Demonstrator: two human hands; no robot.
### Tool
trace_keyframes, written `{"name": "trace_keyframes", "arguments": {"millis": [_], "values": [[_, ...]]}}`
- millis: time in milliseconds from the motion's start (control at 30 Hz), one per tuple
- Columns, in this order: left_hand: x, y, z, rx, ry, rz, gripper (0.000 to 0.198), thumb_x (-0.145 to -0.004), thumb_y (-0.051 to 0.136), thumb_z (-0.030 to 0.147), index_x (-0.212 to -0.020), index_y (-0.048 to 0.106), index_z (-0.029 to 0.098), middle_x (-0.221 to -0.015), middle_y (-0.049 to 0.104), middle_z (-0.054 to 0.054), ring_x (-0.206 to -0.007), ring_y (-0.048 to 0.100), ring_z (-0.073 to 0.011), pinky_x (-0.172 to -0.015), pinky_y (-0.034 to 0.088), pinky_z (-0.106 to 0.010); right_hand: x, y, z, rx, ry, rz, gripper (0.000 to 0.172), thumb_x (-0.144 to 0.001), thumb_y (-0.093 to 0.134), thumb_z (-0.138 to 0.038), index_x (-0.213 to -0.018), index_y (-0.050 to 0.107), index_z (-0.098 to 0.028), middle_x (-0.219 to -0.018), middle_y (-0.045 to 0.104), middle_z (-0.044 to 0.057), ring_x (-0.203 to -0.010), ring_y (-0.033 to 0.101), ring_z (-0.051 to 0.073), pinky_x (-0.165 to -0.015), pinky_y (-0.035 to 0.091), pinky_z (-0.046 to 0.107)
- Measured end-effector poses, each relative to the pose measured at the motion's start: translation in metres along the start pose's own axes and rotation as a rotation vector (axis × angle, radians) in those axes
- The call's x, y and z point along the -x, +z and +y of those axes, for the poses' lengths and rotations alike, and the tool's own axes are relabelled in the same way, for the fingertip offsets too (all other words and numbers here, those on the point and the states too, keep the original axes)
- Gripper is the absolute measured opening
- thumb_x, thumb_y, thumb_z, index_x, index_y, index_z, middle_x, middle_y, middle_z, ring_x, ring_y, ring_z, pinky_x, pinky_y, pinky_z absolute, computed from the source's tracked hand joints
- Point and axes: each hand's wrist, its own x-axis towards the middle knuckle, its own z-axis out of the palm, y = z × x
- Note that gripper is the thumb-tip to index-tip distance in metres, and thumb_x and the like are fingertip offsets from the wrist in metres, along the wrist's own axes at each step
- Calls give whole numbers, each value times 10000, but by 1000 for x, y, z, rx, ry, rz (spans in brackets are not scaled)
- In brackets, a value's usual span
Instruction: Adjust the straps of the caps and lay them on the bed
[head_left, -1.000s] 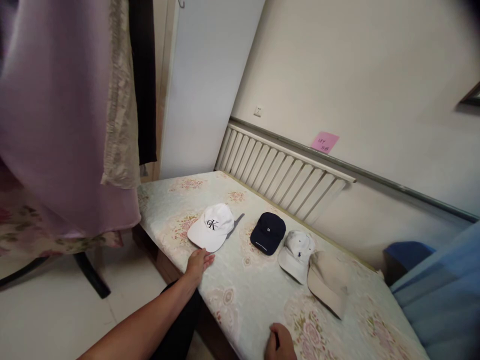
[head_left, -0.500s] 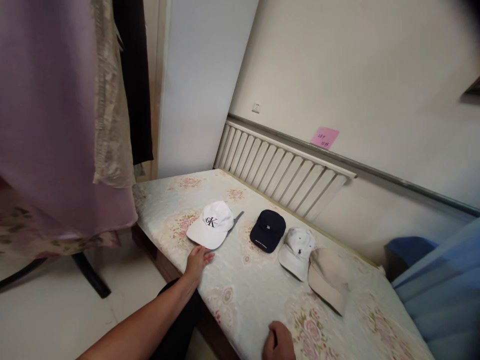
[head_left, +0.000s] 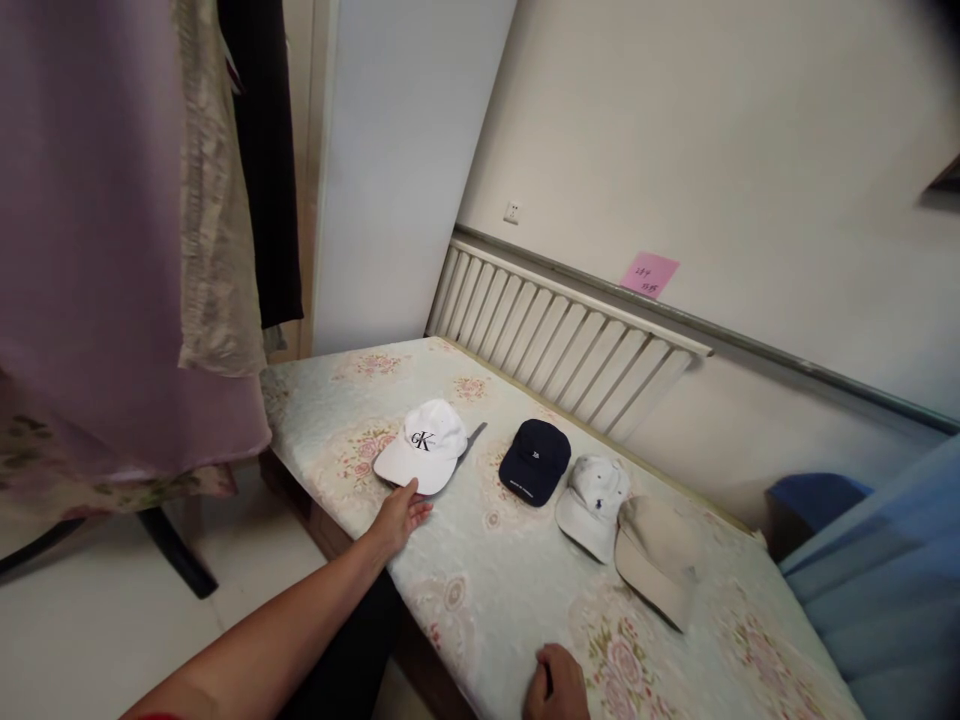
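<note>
My left hand (head_left: 401,518) is at the front of a white baseball cap (head_left: 435,430) with black "CK" lettering. The thumb lies on top of the brim edge and the fingers curl below it, pinching it. A narrow grey strip (head_left: 474,438) sticks out behind this cap. To its right, a navy cap (head_left: 536,455), a second white cap (head_left: 596,500) with a small dark emblem, and a beige cap (head_left: 660,555) lie in a slanting row. Near the bottom edge my right hand (head_left: 556,682) rests on the bed, fingers curled in, with nothing visible in it.
The caps lie on a bed (head_left: 480,560) with a floral cover. Behind it runs a white radiator (head_left: 555,330) along the wall. Hanging clothes (head_left: 112,250) are at the left, a blue curtain (head_left: 892,580) at the right. A pink note (head_left: 649,275) is above the radiator.
My left hand has shifted slightly forward, its thumb now over the white CK cap's brim. The brim appears slightly raised. My right hand and the other caps stay in place.
</note>
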Motion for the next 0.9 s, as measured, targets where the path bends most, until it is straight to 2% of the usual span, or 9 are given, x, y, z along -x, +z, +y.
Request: {"name": "trace_keyframes", "arguments": {"millis": [100, 200, 367, 533, 600, 700, 800, 900], "values": [[-6, 3, 11, -58, -30, -8, 190, -824, 611, 290, -916, 540, 141, -714, 644, -36, -469, 569, -95, -484, 468, -212, -1, 0, 0, 14, -44, 22, 145, -837, 453, -205, -790, 589, -199, -718, 646, 63, -679, 622, 200, -657, 494, 289], [-9, 8, 21, -99, 16, -4, 197, -817, 611, 251, -968, 522, 160, -703, 638, -7, -456, 563, -89, -464, 443, -194, -2, 0, -2, 23, -61, 42, 141, -836, 447, -191, -794, 581, -193, -705, 628, 56, -665, 613, 195, -656, 489, 285], [8, 19, 33, -149, 127, -45, 225, -783, 645, 266, -936, 543, 137, -672, 628, -5, -515, 591, -101, -502, 443, -191, -4, -1, -5, 35, -60, 39, 154, -836, 432, -191, -780, 576, -194, -701, 613, 51, -661, 605, 195, -658, 481, 285], [48, 35, 34, -313, 240, -162, 323, -761, 624, 410, -826, 604, 94, -567, 609, -20, -521, 560, -123, -548, 439, -226, -4, -2, -7, 39, -28, 16, 172, -844, 424, -208, -767, 577, -190, -698, 616, 54, -666, 605, 198, -668, 481, 294], [68, 41, 29, -378, 274, -204, 401, -752, 593, 493, -731, 612, 94, -553, 607, -36, -528, 549, -136, -557, 432, -244, -3, -4, -7, 33, 10, -20, 185, -845, 419, -216, -761, 582, -189, -694, 620, 58, -664, 603, 200, -660, 481, 296], [102, 49, 17, -457, 284, -223, 434, -758, 554, 527, -642, 607, 112, -556, 615, -50, -544, 542, -145, -580, 423, -260, -2, -6, -8, 3, 96, -62, 207, -831, 419, -240, -790, 610, -174, -736, 648, 85, -708, 617, 213, -691, 490, 309], [140, 56, 1, -488, 252, -233, 429, -780, 512, 529, -632, 596, 135, -535, 611, -40, -533, 525, -148, -590, 414, -275, -3, -10, -12, -59, 263, -95, 259, -812, 436, -296, -866, 638, -144, -847, 684, 132, -794, 639, 237, -747, 496, 329], [173, 61, -15, -514, 186, -246, 440, -790, 486, 545, -617, 568, 149, -521, 607, -42, -529, 519, -147, -587, 407, -278, -8, -16, -19, -158, 520, -110, 380, -782, 471, -385, -989, 634, -112, -896, 698, 148, -763, 653, 237, -726, 507, 329]]}}
